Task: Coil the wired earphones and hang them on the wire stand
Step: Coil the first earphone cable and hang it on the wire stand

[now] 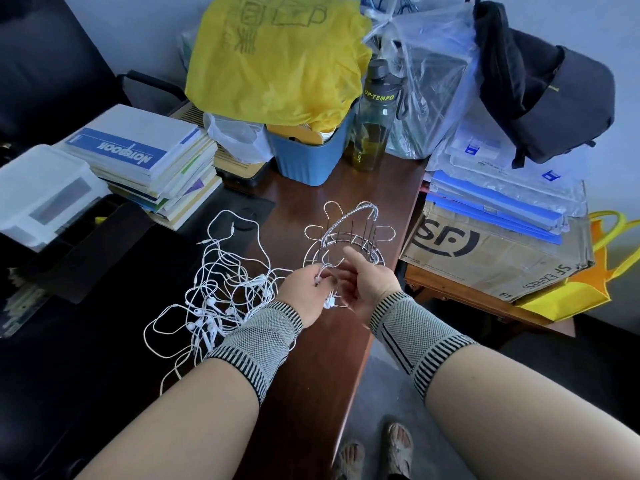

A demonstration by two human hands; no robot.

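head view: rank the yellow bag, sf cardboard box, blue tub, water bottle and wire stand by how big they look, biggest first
1. yellow bag
2. cardboard box, close to the bag in spread, and partly covered by folders
3. blue tub, partly hidden under the bag
4. wire stand, about level with the tub; it sits nearer the camera, so unsure
5. water bottle

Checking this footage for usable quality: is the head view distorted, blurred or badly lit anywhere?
Head view: wide-angle bending curves the dark wooden desk edge and stretches the forearms; soft, bluish, dim light without hard shadows; white tangled earphone cables stay sharp; slight blur on the hands, left and right.
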